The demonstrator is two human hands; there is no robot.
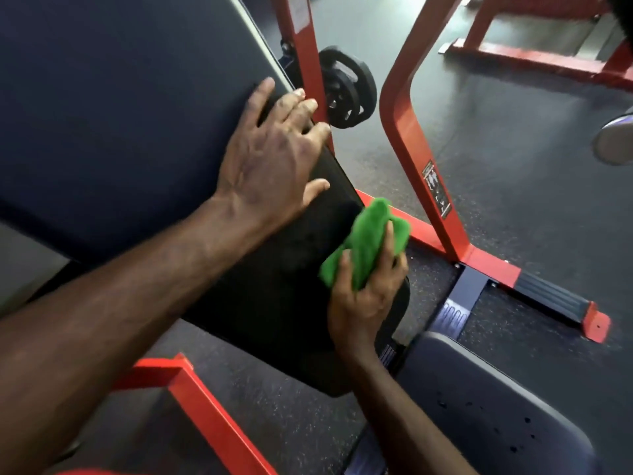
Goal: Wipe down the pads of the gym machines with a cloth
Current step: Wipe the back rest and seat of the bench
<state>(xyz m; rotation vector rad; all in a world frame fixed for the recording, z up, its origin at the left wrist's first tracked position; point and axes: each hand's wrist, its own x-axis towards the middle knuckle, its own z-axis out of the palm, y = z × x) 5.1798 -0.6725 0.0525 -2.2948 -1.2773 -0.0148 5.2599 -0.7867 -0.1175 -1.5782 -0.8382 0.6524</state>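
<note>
My right hand grips the bunched green cloth at the pad edge; left hand rests flat, fingers spread. Risk: cloth slips off edge, wipe incomplete.

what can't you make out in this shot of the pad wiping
Head view, the only one:
- Pad surface under the cloth and the right hand: covered, so whether it is clean there is unknown.
- Sticker on the red frame: print too small to read.
- Big blue pad: cut off by the top and left edges.
- Seat: cut off at the bottom; its dark specks are too small to identify.
- Weight plates: partly behind the frame post.
</note>
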